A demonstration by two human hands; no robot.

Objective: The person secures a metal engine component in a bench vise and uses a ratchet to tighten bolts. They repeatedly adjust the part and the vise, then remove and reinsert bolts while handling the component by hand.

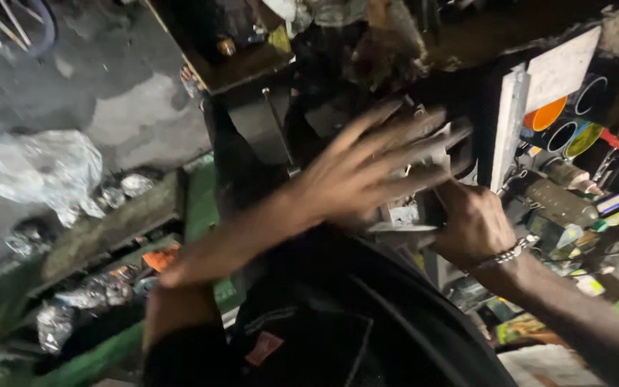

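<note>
Grey metal part (404,215) sat between the 2 hands, its flat edge running roughly level. Right hand (471,222) was closed around its right end; left hand (367,168), fingers spread and blurred, lay over its top, equally near.

**Dim workshop, smeared by motion**

The light around me is low and uneven. The brightest patches sit at the left, where crumpled clear plastic (37,172) throws back pale glare, and at the upper right, where a white panel (560,68) catches the light. The middle, above my hands, sinks into near-black shadow with almost no detail. My left hand (367,168) is streaked with motion blur, its fingers (424,129) ghosted and doubled. My right hand (471,226) is steadier, and the metal bracelet (514,251) on its wrist glints. The whole view tilts, the left edge is soft and smeared, and the dark areas are grainy.
</note>
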